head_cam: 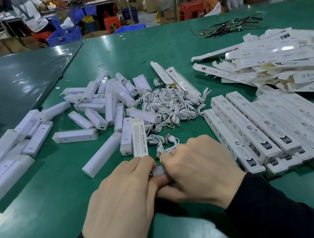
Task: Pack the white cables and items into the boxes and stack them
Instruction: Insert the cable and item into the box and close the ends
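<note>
Along the table's [46, 225] left edge lies a heap of white lamps [107, 99], spreading toward the middle. Near the front edge, the left hand [121, 200] curls its fingers around the near end of a box [139, 139] printed "SMART SENSOR LAMP". Right against it, the right hand [198, 171] pinches that same end, with a white cable [164, 148] caught at its fingers. Just behind sits the tangle of cables [172, 104]. Toward the right edge, packed boxes [270, 129] lie in stacked rows, with flat unfilled boxes [277, 61] piled behind them.
</note>
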Demonstrator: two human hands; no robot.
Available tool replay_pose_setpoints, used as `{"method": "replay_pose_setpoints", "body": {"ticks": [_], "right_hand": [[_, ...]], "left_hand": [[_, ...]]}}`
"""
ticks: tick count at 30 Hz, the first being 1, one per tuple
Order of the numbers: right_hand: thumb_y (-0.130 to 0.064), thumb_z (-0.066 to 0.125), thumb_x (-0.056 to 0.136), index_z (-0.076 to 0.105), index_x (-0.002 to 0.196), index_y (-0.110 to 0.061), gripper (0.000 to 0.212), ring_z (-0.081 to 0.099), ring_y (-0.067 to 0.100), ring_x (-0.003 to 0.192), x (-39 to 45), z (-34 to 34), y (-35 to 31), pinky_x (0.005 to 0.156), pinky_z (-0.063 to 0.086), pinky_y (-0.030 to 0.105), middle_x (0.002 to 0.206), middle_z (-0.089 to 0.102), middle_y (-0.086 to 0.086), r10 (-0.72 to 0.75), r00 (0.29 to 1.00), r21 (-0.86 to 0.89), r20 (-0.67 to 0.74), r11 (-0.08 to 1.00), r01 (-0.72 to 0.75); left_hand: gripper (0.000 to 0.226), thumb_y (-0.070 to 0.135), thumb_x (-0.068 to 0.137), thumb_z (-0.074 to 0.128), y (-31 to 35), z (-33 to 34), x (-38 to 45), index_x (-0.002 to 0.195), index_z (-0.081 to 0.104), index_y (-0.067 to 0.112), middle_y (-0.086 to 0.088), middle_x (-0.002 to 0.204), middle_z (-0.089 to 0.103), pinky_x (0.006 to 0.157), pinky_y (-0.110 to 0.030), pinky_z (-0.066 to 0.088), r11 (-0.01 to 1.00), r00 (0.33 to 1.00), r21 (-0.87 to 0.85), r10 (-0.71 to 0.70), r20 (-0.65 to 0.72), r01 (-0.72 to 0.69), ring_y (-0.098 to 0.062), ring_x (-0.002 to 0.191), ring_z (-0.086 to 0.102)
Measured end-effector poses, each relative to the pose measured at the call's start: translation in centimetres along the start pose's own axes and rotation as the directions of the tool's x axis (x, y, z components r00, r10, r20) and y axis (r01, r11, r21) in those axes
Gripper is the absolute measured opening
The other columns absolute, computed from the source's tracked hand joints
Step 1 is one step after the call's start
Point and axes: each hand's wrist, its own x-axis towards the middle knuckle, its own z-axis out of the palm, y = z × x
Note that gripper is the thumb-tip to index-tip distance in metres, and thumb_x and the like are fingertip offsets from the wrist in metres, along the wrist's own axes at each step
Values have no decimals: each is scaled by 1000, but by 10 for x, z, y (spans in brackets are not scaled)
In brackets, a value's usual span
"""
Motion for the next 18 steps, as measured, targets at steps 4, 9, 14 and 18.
{"method": "replay_pose_setpoints", "body": {"ticks": [4,9,14,18], "right_hand": [[-59,42,68,52,46,-18,47,48,22,31,-1,2,0,44,12,21,41,53,-1,5,1000,9,-11,1000,-5],[-56,32,70,52,49,-18,48,49,25,33,-2,5,0,42,17,22,42,53,1,16,1000,94,-3,995,-16],[-57,31,69,56,53,-18,50,51,27,37,-2,8,-1,43,18,22,44,55,1,4,999,137,38,991,-9],[-54,33,74,47,56,-17,43,50,34,43,-3,9,-4,42,28,26,46,54,5,24,998,348,65,936,-45]], "left_hand": [[36,56,84,22,-2,-1,0,92,44,29,13,94,53,77,-34,47,998,1000,-60,0,-26,-2,-9,90,52],[39,59,82,22,0,-5,0,88,45,29,13,92,54,78,-34,46,997,999,-81,17,-41,-21,-9,90,52],[41,63,80,18,-1,-9,-3,83,43,31,14,88,50,78,-31,45,997,993,-46,54,-103,-59,-6,90,48],[28,52,86,48,-4,0,0,77,59,29,14,76,59,71,-24,46,947,960,-264,113,-256,-182,-4,81,56]]}}
